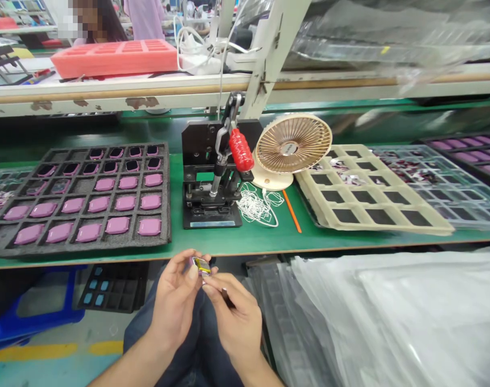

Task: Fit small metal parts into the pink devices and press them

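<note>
Holding a small open watch [201, 265] in the left hand [172, 301], pinched between thumb and fingers, with a yellow-edged inner part facing up, just off the near edge of the green table [175, 249] and above the lap [204, 349]. Gripping a slim dark tool [227, 298] in the right hand [240, 317], fingers closed together around it, at four o'clock from the watch and close beside it; cannot tell whether touching with the tip. Facing, from the watch, a black press [216, 212] with a red handle [241, 150] at twelve o'clock, a fan [290, 149] between one and two, an orange stick [292, 211] and a cream tray [362, 217] at two, plastic sheets [390, 317] near four, and a foam tray [166, 204] of pink watch cases [98, 203] at ten.
</note>
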### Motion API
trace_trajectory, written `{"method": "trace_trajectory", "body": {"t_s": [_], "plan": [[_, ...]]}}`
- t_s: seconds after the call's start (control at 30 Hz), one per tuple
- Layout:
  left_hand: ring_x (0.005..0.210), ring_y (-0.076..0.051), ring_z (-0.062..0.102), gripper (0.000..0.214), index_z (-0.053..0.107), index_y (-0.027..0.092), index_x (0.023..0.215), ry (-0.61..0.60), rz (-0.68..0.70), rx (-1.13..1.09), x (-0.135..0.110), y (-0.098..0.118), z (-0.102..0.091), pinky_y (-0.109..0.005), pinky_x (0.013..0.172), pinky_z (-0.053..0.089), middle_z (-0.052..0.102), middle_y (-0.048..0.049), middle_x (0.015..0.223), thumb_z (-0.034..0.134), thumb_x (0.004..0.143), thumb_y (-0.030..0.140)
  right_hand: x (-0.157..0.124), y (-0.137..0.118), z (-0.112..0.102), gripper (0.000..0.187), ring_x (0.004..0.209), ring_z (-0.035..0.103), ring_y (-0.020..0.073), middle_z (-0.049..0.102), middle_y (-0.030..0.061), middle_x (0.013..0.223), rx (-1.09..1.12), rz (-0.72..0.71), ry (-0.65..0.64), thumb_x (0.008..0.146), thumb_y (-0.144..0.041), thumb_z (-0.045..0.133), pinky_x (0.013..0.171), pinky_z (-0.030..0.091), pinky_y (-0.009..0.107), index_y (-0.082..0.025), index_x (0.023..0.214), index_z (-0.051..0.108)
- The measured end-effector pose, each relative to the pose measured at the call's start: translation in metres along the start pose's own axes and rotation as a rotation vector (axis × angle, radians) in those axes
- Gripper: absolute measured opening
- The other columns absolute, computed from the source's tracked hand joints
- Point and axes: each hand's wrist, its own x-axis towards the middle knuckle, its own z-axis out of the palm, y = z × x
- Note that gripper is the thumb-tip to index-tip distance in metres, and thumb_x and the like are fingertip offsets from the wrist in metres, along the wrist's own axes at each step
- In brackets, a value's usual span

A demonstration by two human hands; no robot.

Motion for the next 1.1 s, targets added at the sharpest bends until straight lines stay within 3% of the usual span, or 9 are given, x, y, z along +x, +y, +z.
{"method": "trace_trajectory", "body": {"t_s": [0.13, 0.27, 0.57, 0.8, 0.87, 1.0, 1.1], "plan": [[0.125, -0.036, 0.07, 0.033, 0.078, 0.022, 0.107, -0.026, 0.014, 0.01, -0.002, 0.001, 0.0, -0.052, 0.108, 0.055, 0.076, -0.0096, 0.116, 0.093, 0.078, 0.028, -0.001, 0.005, -0.002, 0.016, 0.084, 0.072, 0.0204, 0.07, 0.004, 0.088, 0.0, 0.02, 0.064, 0.095, -0.023, 0.077, 0.073, 0.064, 0.032, -0.033, 0.101, 0.087], [0.121, -0.036, 0.072, 0.034, 0.077, 0.022, 0.107, -0.038, 0.007, 0.033, -0.004, 0.002, -0.001, -0.05, 0.106, 0.057, 0.077, -0.011, 0.12, 0.093, 0.079, 0.031, -0.004, 0.009, -0.004, 0.021, 0.08, 0.069, 0.0175, 0.068, 0.0025, 0.088, 0.065, -0.027, 0.046, 0.093, -0.019, 0.078, 0.07, 0.061, 0.028, -0.036, 0.102, 0.086], [0.123, -0.035, 0.071, 0.033, 0.078, 0.022, 0.106, -0.072, 0.043, 0.042, -0.004, 0.0, -0.003, -0.044, 0.102, 0.059, 0.077, -0.0107, 0.118, 0.093, 0.079, 0.028, -0.003, 0.015, -0.002, 0.018, 0.09, 0.07, 0.0201, 0.066, 0.0036, 0.09, 0.102, -0.013, 0.038, 0.094, -0.02, 0.078, 0.083, 0.063, 0.036, -0.034, 0.103, 0.086], [0.125, -0.035, 0.07, 0.027, 0.079, 0.023, 0.107, -0.109, 0.084, 0.062, -0.004, -0.005, -0.009, -0.045, 0.105, 0.057, 0.077, -0.0105, 0.118, 0.09, 0.083, 0.025, -0.002, 0.021, -0.004, 0.013, 0.079, 0.068, 0.0173, 0.068, 0.0032, 0.092, 0.015, -0.031, 0.049, 0.092, -0.02, 0.081, 0.065, 0.057, 0.028, -0.029, 0.101, 0.081], [0.122, -0.035, 0.071, 0.028, 0.08, 0.023, 0.108, -0.108, 0.088, 0.069, -0.004, -0.005, -0.011, -0.045, 0.102, 0.058, 0.077, -0.0112, 0.118, 0.09, 0.083, 0.028, 0.0, 0.019, -0.007, 0.019, 0.071, 0.063, 0.0146, 0.066, 0.0029, 0.093, -0.042, -0.02, 0.025, 0.09, -0.023, 0.083, 0.057, 0.052, 0.025, -0.028, 0.107, 0.078], [0.105, -0.033, 0.077, 0.033, 0.083, 0.023, 0.109, -0.105, 0.083, 0.104, -0.007, -0.004, -0.016, -0.044, 0.094, 0.061, 0.078, -0.013, 0.117, 0.092, 0.08, 0.035, 0.004, 0.01, -0.016, 0.049, 0.066, 0.058, 0.0126, 0.062, 0.0032, 0.098, -0.125, -0.04, -0.116, 0.09, -0.026, 0.083, 0.049, 0.047, 0.023, -0.031, 0.137, 0.068], [0.092, -0.032, 0.078, 0.037, 0.084, 0.022, 0.109, -0.115, 0.055, 0.125, -0.009, -0.003, -0.018, -0.044, 0.089, 0.063, 0.08, -0.0138, 0.114, 0.093, 0.077, 0.037, 0.006, 0.007, -0.018, 0.053, 0.065, 0.056, 0.0126, 0.06, 0.0017, 0.094, -0.128, -0.101, -0.192, 0.092, -0.024, 0.078, 0.05, 0.046, 0.023, -0.03, 0.143, 0.064]]}}
